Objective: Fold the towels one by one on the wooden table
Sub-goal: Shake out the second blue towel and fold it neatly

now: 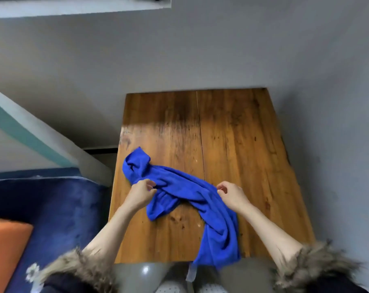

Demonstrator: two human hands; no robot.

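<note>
1. One bright blue, soft terry towel (185,193) lay bunched in a twisted band across the near half of the brown wooden plank table (242,134), its left end heaped near the table's left edge and its right end spilling over the near edge towards the person's lap.
2. The left hand (141,192) pinched a fold of the cloth between thumb and curled fingers near the towel's middle-left; the right hand (232,194) pinched its upper edge in the same way, further right.
3. The step in hand looked like spreading the towel flat before any fold. To do it well, each hand would do best to find a true corner or hem, not a mid-cloth gather, then draw apart and away so that the twists fell out.
4. The far half of the table offered room to lay the cloth out, with a grey wall (179,60) at its far edge.
5. The left edge lay close beside a dark blue velvet sofa (52,208) with an orange cushion (6,250); the hanging end might drag the towel off.
</note>
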